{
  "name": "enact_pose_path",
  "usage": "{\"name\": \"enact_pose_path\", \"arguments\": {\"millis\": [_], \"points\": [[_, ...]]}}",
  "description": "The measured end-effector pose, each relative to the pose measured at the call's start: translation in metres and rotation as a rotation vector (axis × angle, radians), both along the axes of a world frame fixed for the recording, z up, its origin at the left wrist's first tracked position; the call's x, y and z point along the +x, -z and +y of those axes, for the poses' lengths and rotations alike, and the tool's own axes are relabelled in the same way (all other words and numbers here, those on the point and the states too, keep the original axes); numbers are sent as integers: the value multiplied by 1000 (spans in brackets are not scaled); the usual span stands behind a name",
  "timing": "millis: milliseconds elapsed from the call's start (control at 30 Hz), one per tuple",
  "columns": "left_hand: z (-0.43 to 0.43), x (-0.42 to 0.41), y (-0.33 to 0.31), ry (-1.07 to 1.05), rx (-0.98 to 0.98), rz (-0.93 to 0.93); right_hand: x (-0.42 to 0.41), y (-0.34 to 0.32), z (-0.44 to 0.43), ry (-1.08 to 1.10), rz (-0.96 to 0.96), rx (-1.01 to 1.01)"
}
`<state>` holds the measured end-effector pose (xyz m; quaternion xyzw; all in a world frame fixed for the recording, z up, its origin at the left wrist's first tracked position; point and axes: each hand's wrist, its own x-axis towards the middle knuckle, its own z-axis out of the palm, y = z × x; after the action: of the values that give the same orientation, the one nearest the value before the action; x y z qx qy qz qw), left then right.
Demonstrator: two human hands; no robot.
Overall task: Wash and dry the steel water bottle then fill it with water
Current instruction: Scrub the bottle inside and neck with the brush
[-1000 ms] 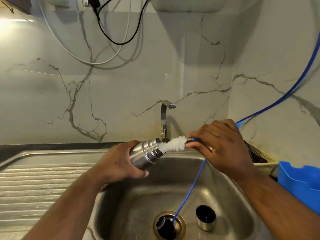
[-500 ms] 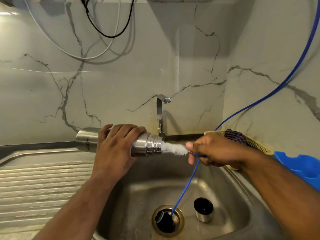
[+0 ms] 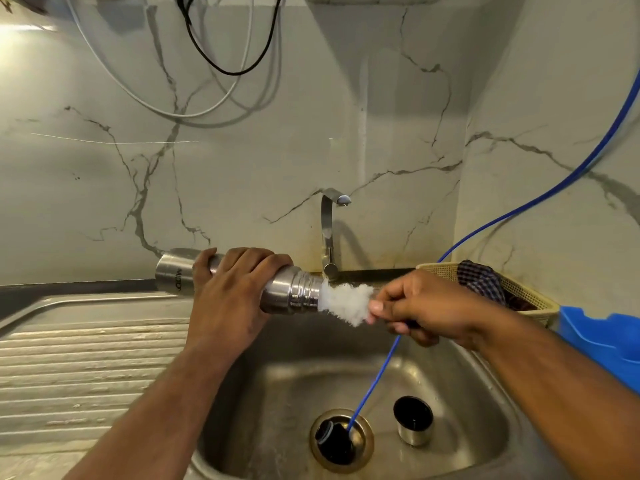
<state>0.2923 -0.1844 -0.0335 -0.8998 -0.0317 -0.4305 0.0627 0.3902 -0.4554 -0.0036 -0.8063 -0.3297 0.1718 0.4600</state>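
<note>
The steel water bottle lies horizontal over the sink, mouth pointing right. My left hand grips its body from above. A white bottle brush sticks out of the mouth, its bristles partly outside. My right hand pinches the brush handle just right of the bristles. The bottle's steel cap stands in the basin, open end up. The tap stands behind the bottle, with no water running.
A blue hose runs from the right wall down into the drain. Ribbed drainboard lies at left. A yellow basket with a checked cloth and a blue plastic container sit at right. Cables hang above.
The bottle has swung from tilted to horizontal, base out to the left. The brush has come further out of the mouth, with more bristles showing.
</note>
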Motion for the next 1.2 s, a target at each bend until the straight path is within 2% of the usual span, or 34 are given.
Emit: {"name": "enact_pose_path", "arguments": {"millis": [67,133,167,200,267,300,333,433,500,533,567,600,700,733,767,800,833,933,1000,1067,1167,1200], "points": [[1,1,1,34,16,-8,-3,-1,-5,-73,329,-4],[1,2,1,56,18,-8,-5,-2,-7,-102,368,-18],[1,2,1,50,11,-2,-8,-3,-6,-87,241,-45],[1,2,1,36,0,9,-10,-4,-4,-55,-2,-108],[1,2,2,9,-40,26,-14,-8,0,74,-647,-323],[1,2,2,2,-69,28,-15,-8,2,136,-910,-399],[2,2,3,-3,-97,27,-16,-9,3,184,-1085,-403],[2,2,2,-8,-139,27,-12,-4,2,202,-1408,-314],[-1,2,2,-11,-134,29,-6,1,2,240,-1466,-221],[-3,1,2,-23,-126,30,-6,3,3,269,-1387,-205],[-4,1,2,-38,-112,30,-7,4,6,278,-1230,-193],[-4,1,2,-51,-93,26,-8,5,9,240,-984,-174],[-7,-1,1,-57,-11,0,-11,3,10,-2,106,-69],[-7,-1,0,-55,1,-3,-11,2,7,-64,344,-37],[-7,-1,0,-54,5,0,-10,2,4,-101,440,-17],[-7,0,-1,-55,5,9,-9,1,1,-106,420,-17],[-7,1,-1,-55,4,21,-7,0,-1,-82,264,-46],[-10,3,1,-40,-23,61,-9,-11,-4,116,-517,-236],[-11,4,1,-19,-59,75,-7,-22,-16,244,-875,-343],[-6,4,-1,-10,-97,74,-6,-33,-35,319,-1077,-366],[4,3,-5,-21,-147,40,-7,-41,-49,341,-1196,-199],[3,4,-4,-9,-136,35,-10,-39,-42,305,-1264,-198]]}}
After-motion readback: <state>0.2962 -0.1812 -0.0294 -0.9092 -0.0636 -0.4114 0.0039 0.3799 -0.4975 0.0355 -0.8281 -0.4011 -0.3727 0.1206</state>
